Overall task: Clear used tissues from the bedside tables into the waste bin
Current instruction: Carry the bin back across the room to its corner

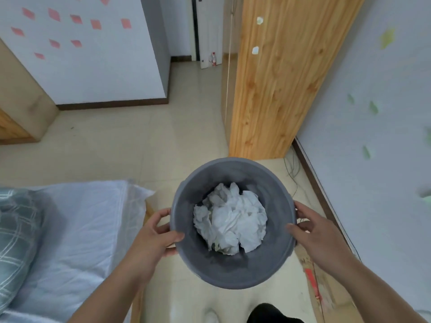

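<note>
Grey waste bin [233, 271], both hands gripping, tissues [231, 220] inside

Floor [130, 141]: glossy cream tiles, a few scuffs. Left wall [105, 73]: white, scattered pink sticky notes [54, 14], dark brown skirting [112, 104] along the base. Far back: white door [210, 31], with a red-labelled bottle [213, 59] standing on the floor beside it. Centre-right: tall knotty pine panel [279, 89], upright, two small white scraps [255, 50] stuck on its face. Right wall [373, 66]: white, a few green notes [373, 107], blurred. Thin cables [291, 169] on the floor in the corner between panel and right wall. Lower left: bed [77, 217], white sheet, plaid grey-green pillow [16, 229] on it. Far left: wooden cabinet [14, 127], cut off by the frame edge. Lower right: flattened cardboard [326, 287] on the floor. Light soft and even.
</note>
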The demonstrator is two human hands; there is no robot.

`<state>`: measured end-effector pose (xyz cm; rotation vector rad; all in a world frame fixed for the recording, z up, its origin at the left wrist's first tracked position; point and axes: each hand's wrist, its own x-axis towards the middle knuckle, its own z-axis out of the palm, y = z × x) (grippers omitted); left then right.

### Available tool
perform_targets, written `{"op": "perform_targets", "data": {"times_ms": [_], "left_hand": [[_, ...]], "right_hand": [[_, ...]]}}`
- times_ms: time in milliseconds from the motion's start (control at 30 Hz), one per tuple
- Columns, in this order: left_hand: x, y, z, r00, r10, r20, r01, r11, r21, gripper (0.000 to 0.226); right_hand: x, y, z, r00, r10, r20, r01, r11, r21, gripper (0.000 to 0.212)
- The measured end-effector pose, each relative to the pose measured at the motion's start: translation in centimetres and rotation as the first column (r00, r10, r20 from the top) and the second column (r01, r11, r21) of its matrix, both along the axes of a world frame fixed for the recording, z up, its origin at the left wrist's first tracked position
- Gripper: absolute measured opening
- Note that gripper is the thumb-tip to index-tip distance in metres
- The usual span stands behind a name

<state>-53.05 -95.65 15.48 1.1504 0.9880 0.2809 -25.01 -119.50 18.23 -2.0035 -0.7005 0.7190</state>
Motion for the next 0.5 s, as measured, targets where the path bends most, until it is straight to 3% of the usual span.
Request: {"op": "perform_targets", "data": {"times_ms": [200, 500], "left_hand": [[11.5, 10.5, -0.1, 1.000, -0.026, 0.007, 0.026, 1.000, 0.017, 0.057], [20.0, 26.3, 0.9, 0.980, 0.199, 0.001, -0.199, 0.980, 0.014, 0.055]], "right_hand": [[10.7, 10.0, -0.3, 0.999, -0.002, 0.042, 0.001, 0.999, 0.032, 0.064], [24.8, 33.0, -0.5, 0.968, 0.252, -0.021, -0.250, 0.967, 0.051, 0.057]]}}
